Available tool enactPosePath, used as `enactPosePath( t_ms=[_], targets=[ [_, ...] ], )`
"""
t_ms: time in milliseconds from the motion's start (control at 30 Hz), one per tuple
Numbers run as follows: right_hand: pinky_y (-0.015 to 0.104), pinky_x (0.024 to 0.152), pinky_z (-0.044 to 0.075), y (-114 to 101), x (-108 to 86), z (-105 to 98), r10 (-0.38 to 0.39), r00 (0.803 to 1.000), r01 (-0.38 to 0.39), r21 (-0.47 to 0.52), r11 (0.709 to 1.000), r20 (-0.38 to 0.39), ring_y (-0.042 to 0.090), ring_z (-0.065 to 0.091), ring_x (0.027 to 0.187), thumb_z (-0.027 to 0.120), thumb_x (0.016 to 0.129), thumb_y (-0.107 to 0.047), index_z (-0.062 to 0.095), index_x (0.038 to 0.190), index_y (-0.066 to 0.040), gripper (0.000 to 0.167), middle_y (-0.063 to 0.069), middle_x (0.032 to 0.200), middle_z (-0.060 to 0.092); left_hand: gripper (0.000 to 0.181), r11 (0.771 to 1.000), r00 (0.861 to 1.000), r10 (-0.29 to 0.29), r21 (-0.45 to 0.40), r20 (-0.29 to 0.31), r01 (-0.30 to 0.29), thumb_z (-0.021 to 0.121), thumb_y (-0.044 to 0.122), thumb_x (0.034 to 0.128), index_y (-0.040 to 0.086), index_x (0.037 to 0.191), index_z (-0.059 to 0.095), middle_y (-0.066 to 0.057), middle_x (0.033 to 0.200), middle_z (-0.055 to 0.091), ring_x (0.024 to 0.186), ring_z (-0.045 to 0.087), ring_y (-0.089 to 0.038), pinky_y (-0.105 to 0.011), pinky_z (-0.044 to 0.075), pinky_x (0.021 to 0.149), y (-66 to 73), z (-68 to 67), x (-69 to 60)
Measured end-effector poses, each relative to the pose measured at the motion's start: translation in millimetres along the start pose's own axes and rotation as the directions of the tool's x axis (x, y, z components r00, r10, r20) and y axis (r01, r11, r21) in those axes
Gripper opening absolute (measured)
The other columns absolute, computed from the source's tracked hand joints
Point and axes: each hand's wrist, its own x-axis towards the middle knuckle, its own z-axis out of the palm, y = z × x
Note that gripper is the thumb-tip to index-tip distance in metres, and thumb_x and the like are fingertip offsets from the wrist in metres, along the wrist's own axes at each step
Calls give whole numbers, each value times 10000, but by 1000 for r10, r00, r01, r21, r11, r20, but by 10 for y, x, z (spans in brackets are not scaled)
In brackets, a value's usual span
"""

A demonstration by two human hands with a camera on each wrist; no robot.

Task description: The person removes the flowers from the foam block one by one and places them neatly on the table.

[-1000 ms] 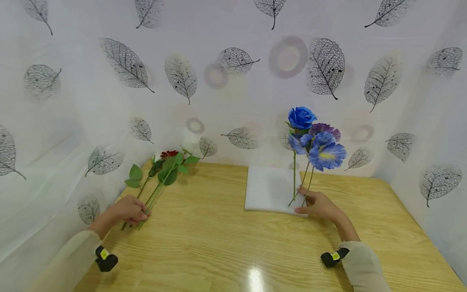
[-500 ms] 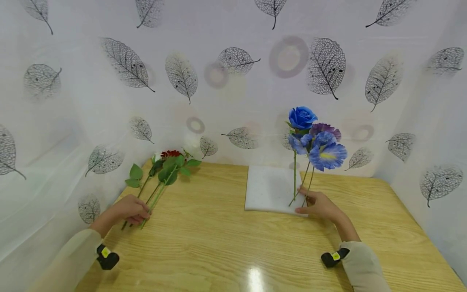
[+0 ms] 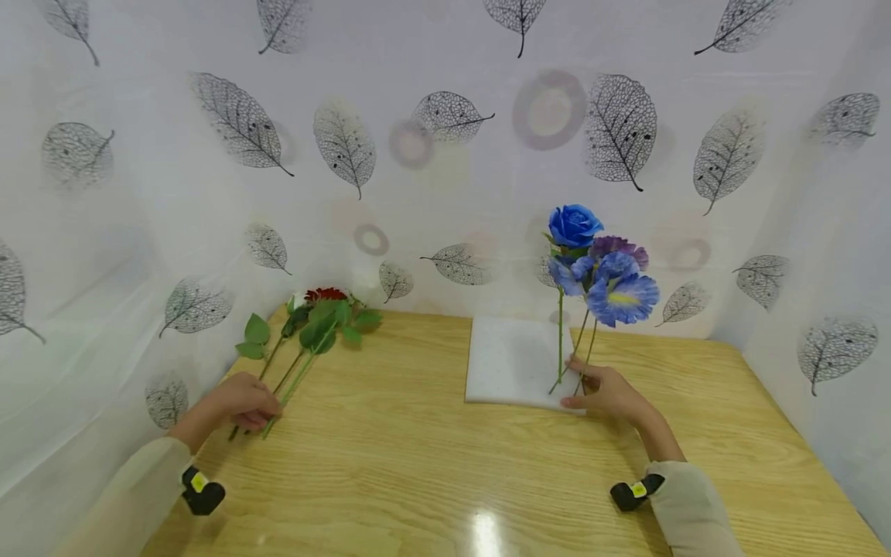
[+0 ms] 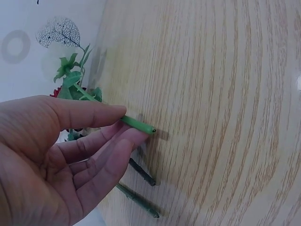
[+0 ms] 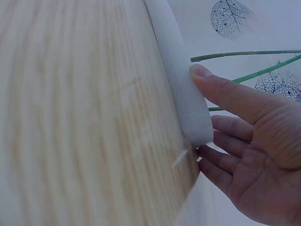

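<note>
At the table's left my left hand [image 3: 245, 402] pinches a green flower stem [image 4: 138, 124] between thumb and fingers, near its cut end. Two darker stems lie on the table beneath it. Leaves [image 3: 320, 329] and a red flower [image 3: 326, 295] lie at the far end of this bunch, with a pale blossom barely visible. My right hand [image 3: 612, 393] grips the near right corner of a white foam block [image 3: 511, 360], thumb on its front and fingers around its right side. A blue rose [image 3: 575, 225], a blue-violet iris [image 3: 623, 290] and a purple flower [image 3: 619, 249] stand in the block.
The wooden table [image 3: 390, 464] carries everything. A white curtain [image 3: 445, 193] printed with leaves hangs close behind the block and along both sides. The upright flowers rise in front of it.
The green stem in my left hand has separated slightly to the right from its neighbour. My right hand, the block and its flowers look unchanged.
</note>
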Motion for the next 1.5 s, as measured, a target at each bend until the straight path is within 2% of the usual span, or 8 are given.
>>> enactPosePath(
  t_ms=[133,233,633,1033,1500],
  targets=[
    [619,1141,354,-7,17,4,11,1000,-11,-11,1000,-4,518,276,1468,805,890,-319,336,1556,34,888,306,1619,239,143,999,1000,-28,18,-11,28,734,98,853,29,729,720,-51,671,698,568,640,-130,-296,594,574,20,-1,-11],
    [617,1147,346,-19,20,3,19,1000,-20,-10,1000,-14,506,271,1474,812,883,-313,342,1555,30,889,296,1620,245,164,999,999,-39,13,-15,39,740,100,855,44,706,702,-53,680,698,570,646,-129,-295,596,575,22,-4,-16],
    [615,1132,375,-15,18,-15,3,1000,-3,-16,1000,-12,507,283,1470,812,884,-306,351,1550,32,878,298,1616,249,198,994,994,-93,44,-64,96,765,93,837,-100,831,718,-77,648,706,528,663,-129,-289,597,548,4,-11,-10],
    [627,1141,358,17,7,-3,6,1000,-6,-8,1000,-6,512,277,1471,805,890,-317,330,1566,7,888,289,1631,224,208,996,996,-80,46,-36,81,759,104,838,-101,829,731,-70,629,707,512,661,-121,-291,593,538,-19,0,-11],
    [622,1147,352,43,14,4,6,1000,-6,-12,1000,-6,512,282,1472,813,881,-320,342,1562,12,892,299,1630,218,176,988,995,-98,118,-22,100,760,96,851,-66,797,718,-73,652,698,533,672,-114,-278,595,551,25,13,-3]
  ],
)
